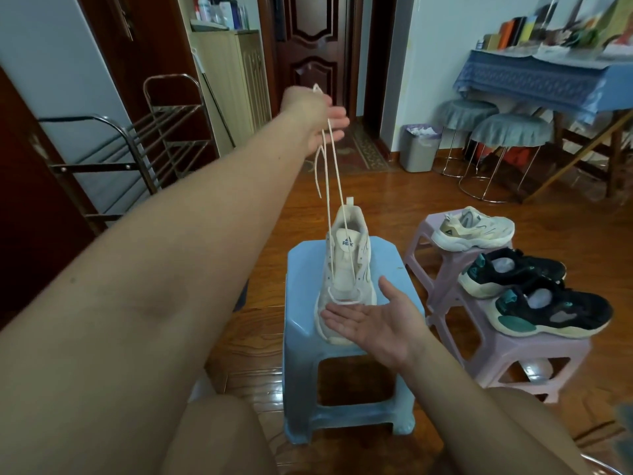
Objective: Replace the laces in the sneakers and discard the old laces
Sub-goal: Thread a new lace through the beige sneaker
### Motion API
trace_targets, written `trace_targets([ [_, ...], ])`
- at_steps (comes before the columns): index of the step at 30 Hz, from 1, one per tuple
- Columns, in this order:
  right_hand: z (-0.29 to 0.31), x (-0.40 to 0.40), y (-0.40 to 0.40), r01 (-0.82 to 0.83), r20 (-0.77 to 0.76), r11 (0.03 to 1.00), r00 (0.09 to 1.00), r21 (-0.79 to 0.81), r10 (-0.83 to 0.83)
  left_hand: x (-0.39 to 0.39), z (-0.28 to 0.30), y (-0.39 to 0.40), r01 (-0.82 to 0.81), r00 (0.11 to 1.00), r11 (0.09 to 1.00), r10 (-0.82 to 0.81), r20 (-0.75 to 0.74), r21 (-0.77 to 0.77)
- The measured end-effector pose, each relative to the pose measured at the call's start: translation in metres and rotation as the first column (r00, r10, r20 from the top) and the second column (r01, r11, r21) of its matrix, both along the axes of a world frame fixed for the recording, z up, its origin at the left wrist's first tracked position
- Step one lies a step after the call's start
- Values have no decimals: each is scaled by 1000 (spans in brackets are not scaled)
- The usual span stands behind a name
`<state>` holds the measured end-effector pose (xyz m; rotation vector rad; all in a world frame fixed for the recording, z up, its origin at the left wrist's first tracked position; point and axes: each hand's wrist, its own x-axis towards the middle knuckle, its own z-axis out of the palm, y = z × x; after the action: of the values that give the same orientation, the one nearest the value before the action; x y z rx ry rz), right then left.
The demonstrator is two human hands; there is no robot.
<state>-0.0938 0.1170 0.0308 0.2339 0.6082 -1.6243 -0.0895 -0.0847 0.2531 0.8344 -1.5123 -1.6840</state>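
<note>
A cream sneaker [346,269] stands on a light blue plastic stool [346,365], toe toward me. Its white lace [330,186] runs up from the lowest eyelets in two taut strands. My left hand [322,118] is raised high and far out and holds both strands, with a loose lace end dangling below it. My right hand [373,320] is flat, palm up, fingers straight, lying against the toe of the sneaker. The matching cream sneaker [472,229] lies on a pale purple stool [442,255] to the right.
Two black and teal sneakers [534,293] sit on a nearer purple stool [534,358]. A grey waste bin [419,147] with paper stands by the far wall. Two round covered stools [507,132] and a blue-clothed table [534,77] are at back right. A metal shoe rack [137,142] stands left.
</note>
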Motion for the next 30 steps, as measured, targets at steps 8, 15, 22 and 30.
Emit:
trace_targets([
  [8, -3, -7, -2, -69, 21, 997, 997, 31, 68, 0, 29, 12, 96, 992, 993, -102, -77, -71],
  [15, 8, -6, 0, -51, 36, 998, 998, 28, 50, 4, 40, 19, 186, 982, 974, -182, 47, -132],
  [22, 37, -15, -7, -42, -439, 942, 877, 334, 195, 15, 42, 25, 275, 961, 946, -264, 87, -169],
  [30, 214, -41, -56, 169, -961, 974, -209, 148, 183, 33, 53, 28, 304, 949, 924, -272, 159, -232],
])
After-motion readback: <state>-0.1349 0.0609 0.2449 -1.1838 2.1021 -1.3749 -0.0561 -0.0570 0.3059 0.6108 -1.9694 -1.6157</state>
